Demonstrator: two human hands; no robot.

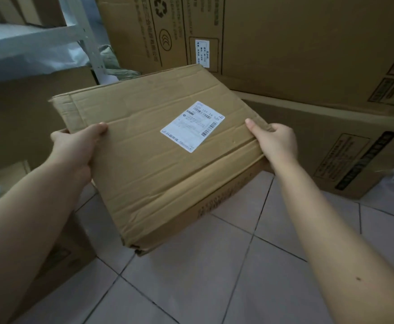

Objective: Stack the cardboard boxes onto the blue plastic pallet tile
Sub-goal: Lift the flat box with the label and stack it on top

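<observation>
A flat, creased cardboard box (149,150) with a white shipping label (192,126) on its top hangs above the tiled floor, tilted down toward me. My left hand (74,148) grips its left edge, thumb on top. Its right edge is held by my right hand (275,141), thumb also on top. The blue plastic pallet tile is not in view.
Large printed cardboard boxes (284,43) stand stacked behind and to the right, one lying low (345,150) at right. A grey metal shelf (27,43) with boxes is at upper left. Another box (58,258) sits on the floor at lower left. Beige floor tiles (214,277) lie below.
</observation>
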